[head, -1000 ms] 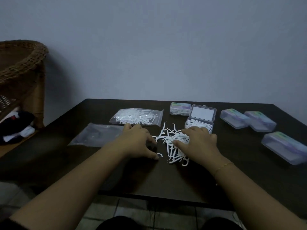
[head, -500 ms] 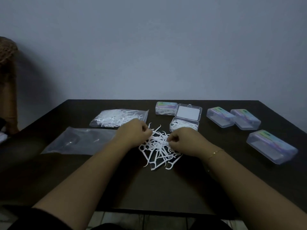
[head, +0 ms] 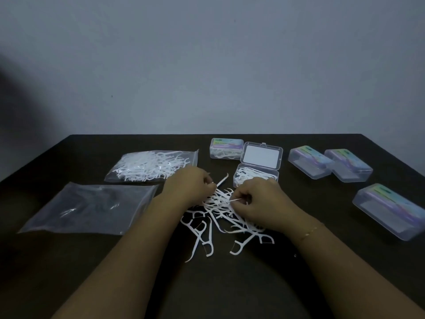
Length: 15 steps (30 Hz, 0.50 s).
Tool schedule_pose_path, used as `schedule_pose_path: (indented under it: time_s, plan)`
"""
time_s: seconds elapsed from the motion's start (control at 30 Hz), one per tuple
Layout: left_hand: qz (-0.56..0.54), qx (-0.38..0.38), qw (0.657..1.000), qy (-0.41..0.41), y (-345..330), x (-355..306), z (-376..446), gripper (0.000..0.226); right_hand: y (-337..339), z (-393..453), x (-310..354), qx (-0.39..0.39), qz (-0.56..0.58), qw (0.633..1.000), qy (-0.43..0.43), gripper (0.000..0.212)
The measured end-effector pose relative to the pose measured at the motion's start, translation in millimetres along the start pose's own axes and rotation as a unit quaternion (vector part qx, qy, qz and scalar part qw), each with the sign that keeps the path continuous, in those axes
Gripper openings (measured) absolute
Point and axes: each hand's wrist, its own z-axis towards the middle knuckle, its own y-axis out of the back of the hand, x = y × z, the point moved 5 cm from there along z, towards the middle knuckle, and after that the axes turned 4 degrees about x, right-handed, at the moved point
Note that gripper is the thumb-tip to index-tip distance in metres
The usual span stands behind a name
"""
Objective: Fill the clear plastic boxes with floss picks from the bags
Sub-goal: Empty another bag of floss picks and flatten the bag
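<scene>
Loose pile of floss picks (head: 220, 217) lies on the dark table (head: 230, 291), directly in front of the open box (head: 255, 178). Probable reason: tipped out of a bag so they can be gathered and lined up by hand, with only a short carry to the box. The box's lid (head: 261, 155) stands hinged back, clear of the opening; the box already holds a layer of picks.

Full bag (head: 151, 166) sits at far left, near but out of the working area. Flat bag (head: 89, 208) lies nearer the table's front edge; it looks emptied, with perhaps a pick or two left inside (dim light, not certain).

Closed box (head: 226, 148) behind the open one shows white picks through its wall, judged filled. Three more boxes at right (head: 309, 161), (head: 348, 165), (head: 391, 209) are closed and appear empty, waiting their turn.

Left hand (head: 192, 188): fingers curled in over the far-left edge of the pile, tips drawn together on a few picks, one handle sticking out toward the box.

Right hand (head: 259, 203): thumb and fingertips pinched on a pick that juts left from the grip; remaining fingers curled, knuckles just in front of the open box.

Judgement: sorting and bunching step, transfer to the box pending.
</scene>
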Motion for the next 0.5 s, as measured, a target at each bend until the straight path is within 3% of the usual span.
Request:
schedule_pose_path:
  time_s: [0.17, 0.37, 0.5]
  plan:
    - [-0.018, -0.028, 0.998, -0.053, -3.3, 1.3, -2.6, 0.021, 4.6, -2.8, -1.2, 0.023, 0.093, 0.995, -0.015, 0.012]
    - [-0.025, -0.030, 0.999, -0.021, -1.1, 5.8, -3.0, 0.030, 7.6, -4.8, 0.5, 0.012, 0.155, 0.988, -0.006, 0.013]
    - [-0.072, -0.018, 0.997, -0.019, -0.3, 4.2, -4.7, 0.025, 10.4, -6.9, 3.2, -0.011, 0.176, 0.984, 0.003, 0.012]
